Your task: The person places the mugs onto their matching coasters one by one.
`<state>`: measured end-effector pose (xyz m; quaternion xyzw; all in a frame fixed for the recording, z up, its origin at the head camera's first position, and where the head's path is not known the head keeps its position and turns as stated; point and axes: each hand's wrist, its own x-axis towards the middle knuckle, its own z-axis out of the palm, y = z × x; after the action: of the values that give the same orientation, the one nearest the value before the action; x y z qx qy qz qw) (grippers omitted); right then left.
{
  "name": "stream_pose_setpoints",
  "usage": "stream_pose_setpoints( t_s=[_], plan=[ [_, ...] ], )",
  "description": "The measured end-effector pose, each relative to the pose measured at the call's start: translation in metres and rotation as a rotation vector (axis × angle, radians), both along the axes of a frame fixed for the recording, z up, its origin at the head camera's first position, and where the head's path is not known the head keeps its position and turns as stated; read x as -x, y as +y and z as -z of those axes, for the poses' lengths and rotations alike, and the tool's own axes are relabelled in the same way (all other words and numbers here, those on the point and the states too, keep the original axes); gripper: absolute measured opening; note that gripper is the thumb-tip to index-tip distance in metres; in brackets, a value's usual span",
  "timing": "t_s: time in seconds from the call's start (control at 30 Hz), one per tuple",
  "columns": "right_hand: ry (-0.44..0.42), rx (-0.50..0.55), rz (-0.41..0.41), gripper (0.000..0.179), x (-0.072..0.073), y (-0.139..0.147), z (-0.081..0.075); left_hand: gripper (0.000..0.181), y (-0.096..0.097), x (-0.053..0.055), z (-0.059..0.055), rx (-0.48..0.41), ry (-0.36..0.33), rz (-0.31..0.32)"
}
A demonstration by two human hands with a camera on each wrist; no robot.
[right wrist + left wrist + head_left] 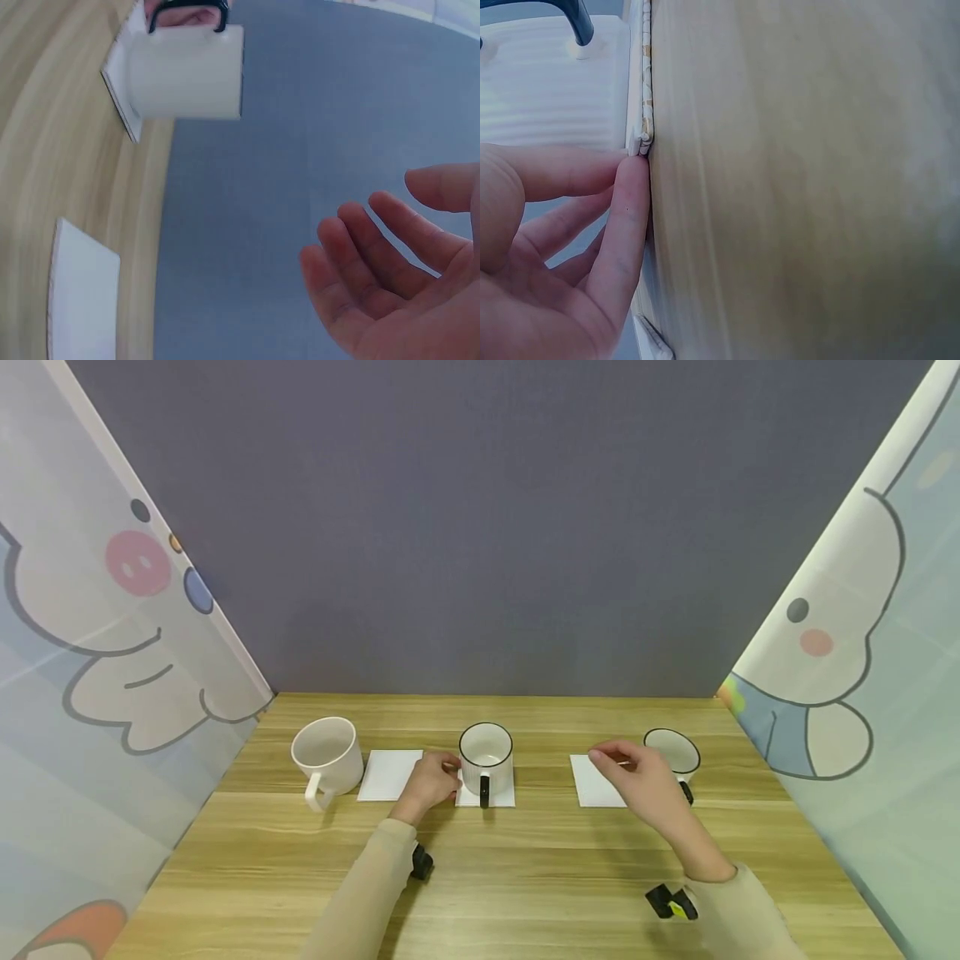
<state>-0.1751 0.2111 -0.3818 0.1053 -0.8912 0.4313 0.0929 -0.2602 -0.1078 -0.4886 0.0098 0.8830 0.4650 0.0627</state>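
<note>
A ribbed white mug (474, 777) with a black rim and black handle stands upright on a white square coaster (506, 798) at mid-table. My left hand (429, 783) is at the mug's left side. In the left wrist view its thumb and index finger pinch the edge of that coaster (646, 144), beside the ribbed mug wall (555, 82). My right hand (641, 781) hangs in the air by another white coaster (592, 787). Its fingers (360, 262) are loosely bent and hold nothing in the right wrist view.
A plain white mug (341, 772) stands at the left, beside a third white coaster (386, 775). At the right, partly behind my right hand, is another black-rimmed mug (678, 752). A grey panel (480, 543) rises behind the wooden table (525, 893).
</note>
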Motion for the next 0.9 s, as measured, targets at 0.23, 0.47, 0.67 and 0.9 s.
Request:
stream_pose_setpoints(
  t_s=[0.23, 0.47, 0.67, 0.9],
  plan=[
    [0.100, 0.021, 0.060, 0.025, -0.002, 0.022, -0.002, 0.032, -0.001, 0.001, 0.000, -0.018, -0.011, -0.005],
    [0.140, 0.016, 0.139, 0.025, -0.005, 0.044, 0.006, 0.032, -0.001, 0.000, 0.000, -0.027, -0.028, 0.004],
    [0.142, 0.009, 0.210, 0.027, -0.005, 0.064, 0.017, 0.030, -0.001, 0.000, 0.000, -0.024, -0.017, 0.004],
    [0.177, 0.008, 0.299, 0.026, -0.006, 0.086, 0.035, 0.031, -0.001, 0.000, 0.000, -0.010, -0.010, 0.011]
  ],
)
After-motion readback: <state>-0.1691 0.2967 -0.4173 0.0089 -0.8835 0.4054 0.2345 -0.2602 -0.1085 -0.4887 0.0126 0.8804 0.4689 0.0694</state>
